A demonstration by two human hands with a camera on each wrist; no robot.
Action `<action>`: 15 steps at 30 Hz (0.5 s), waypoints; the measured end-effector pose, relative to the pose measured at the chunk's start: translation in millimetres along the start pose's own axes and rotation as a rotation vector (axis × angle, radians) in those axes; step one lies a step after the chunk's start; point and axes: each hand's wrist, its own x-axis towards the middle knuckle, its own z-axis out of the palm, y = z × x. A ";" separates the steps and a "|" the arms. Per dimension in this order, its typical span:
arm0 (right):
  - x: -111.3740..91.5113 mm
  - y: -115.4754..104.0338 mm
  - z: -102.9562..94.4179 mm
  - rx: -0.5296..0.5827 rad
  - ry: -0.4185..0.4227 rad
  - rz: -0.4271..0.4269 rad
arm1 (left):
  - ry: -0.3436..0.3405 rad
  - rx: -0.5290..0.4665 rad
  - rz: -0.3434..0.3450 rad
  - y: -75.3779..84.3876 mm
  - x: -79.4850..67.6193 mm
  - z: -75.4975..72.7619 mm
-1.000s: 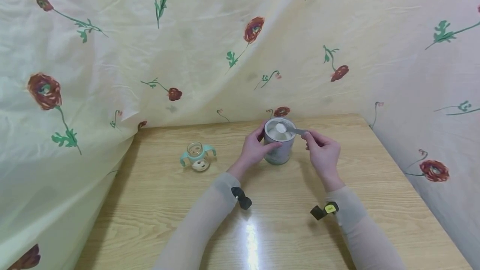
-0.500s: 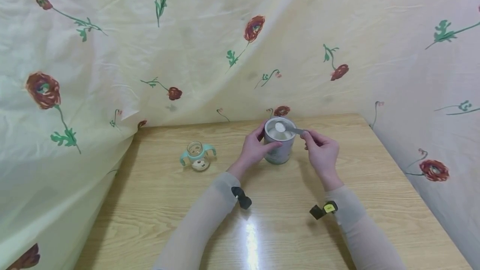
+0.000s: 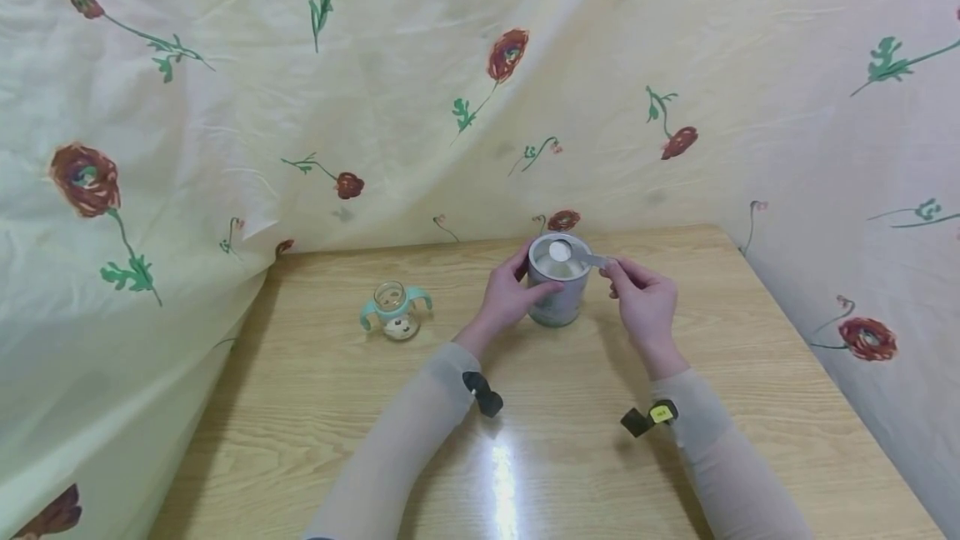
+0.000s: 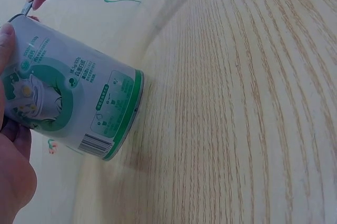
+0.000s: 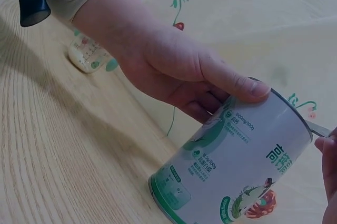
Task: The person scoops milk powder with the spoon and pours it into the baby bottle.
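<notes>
One bottle (image 3: 396, 312) (teal-handled) left of the can (image 3: 561, 305)

We count one bare left hand (image 3: 507, 297) and one bare right hand (image 3: 648, 303), two pale fabric sleeves (image 3: 405, 432), two black wrist-worn devices (image 3: 484, 397), one white-and-green cylindrical can (image 3: 558, 305), one grey long-handled scoop (image 3: 588, 258), one clear rounded bottle (image 3: 401, 327) with two curved turquoise handles (image 3: 367, 313), and one light wood-grain table (image 3: 300, 407).

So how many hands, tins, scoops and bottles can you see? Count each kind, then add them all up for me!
Left hand and right hand: 2
Green-and-white printed tin: 1
Long-handled scoop: 1
Clear bottle with two teal handles: 1
Total: 5
</notes>
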 end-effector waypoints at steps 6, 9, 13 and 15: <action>-0.8 -2.3 -1.2 0.065 -0.013 0.077 | 0.003 -0.016 -0.012 1.1 -0.6 0.3; -1.2 -3.6 -2.4 0.070 -0.032 0.103 | 0.003 -0.020 -0.014 1.1 -1.1 0.2; -1.5 -4.9 -3.9 0.098 -0.051 0.123 | 0.000 -0.015 -0.017 1.6 -1.7 0.0; -1.4 -5.2 -4.5 0.123 -0.055 0.134 | 0.000 -0.006 -0.019 2.0 -1.7 0.0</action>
